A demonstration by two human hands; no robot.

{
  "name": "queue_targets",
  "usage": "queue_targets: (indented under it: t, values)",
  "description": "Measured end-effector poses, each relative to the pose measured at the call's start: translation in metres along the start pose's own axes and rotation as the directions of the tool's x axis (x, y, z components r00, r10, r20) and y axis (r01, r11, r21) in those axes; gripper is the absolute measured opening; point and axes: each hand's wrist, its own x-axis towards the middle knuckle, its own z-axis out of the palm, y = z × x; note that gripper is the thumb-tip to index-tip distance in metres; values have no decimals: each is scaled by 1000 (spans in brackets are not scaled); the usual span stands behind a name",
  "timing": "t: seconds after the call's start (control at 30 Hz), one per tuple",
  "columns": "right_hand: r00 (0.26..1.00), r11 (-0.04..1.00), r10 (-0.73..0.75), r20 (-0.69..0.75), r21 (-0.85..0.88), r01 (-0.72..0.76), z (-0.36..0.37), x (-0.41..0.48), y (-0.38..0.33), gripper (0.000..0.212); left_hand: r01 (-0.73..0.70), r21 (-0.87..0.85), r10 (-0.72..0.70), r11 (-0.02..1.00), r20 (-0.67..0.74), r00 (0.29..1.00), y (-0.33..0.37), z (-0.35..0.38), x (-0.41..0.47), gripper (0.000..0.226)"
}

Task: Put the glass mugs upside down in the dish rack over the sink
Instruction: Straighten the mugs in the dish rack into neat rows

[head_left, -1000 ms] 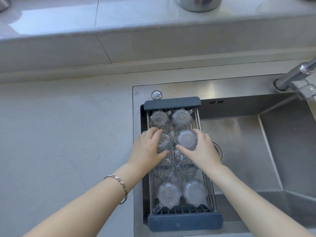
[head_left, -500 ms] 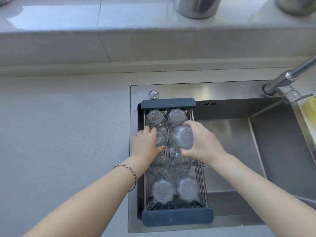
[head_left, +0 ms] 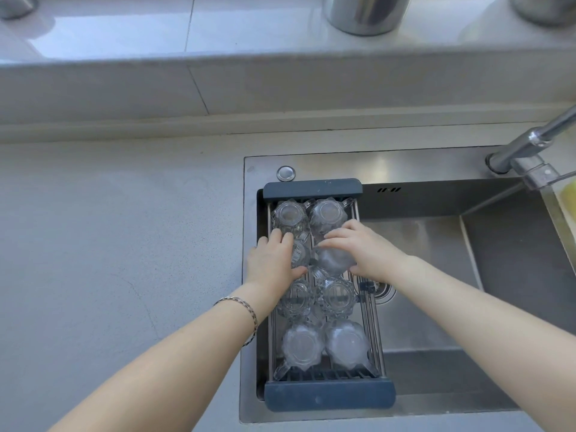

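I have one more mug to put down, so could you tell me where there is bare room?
The dish rack is crowded with glass mugs. Bare room: the grey countertop left of the sink, and its basin beside the rack.

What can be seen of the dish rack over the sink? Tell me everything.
The dish rack is a long frame of thin metal rods with dark blue-grey end bars, lying across the left part of the steel sink. It holds clear glass mugs bottom-up in two columns. The left hand and right hand each rest on a mug in the second row.
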Motion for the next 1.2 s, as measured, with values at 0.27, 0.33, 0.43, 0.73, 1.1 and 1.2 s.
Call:
queue_targets:
  t: [0.27, 0.33, 0.43, 0.73, 1.1, 1.2]
  values:
    - [820, 666, 556, -139, 664, -340, 44, -17, -25, 75, -24, -8, 24, 1000, 1, 1000, -3, 4, 0, 69]
    - [787, 597, 611, -88, 704, -385, 48, -12, -29, 80, -38, -45, 39, 998, 20, 999, -7, 5, -3, 74]
    - [705, 527, 700, -116, 750, -400, 51, -6, -35, 75, -24, -187, 29, 982, 28, 999, -15, 4, -7, 74]
    - [743, 532, 669, -35, 721, -445, 38, -27, -36, 75, -355, -186, 308, 916, -238, 921, -30, 5, -46, 32]
    - [790, 662, 613, -28, 565, -493, 62, -56, -66, 71, -370, 261, 369, 891, 54, 928, 4, 13, -64, 50]
    - [785, 680, 619, -27, 519, -519, 61, -53, -67, 69, -516, 326, 476, 792, 199, 856, 1, 13, -55, 67]
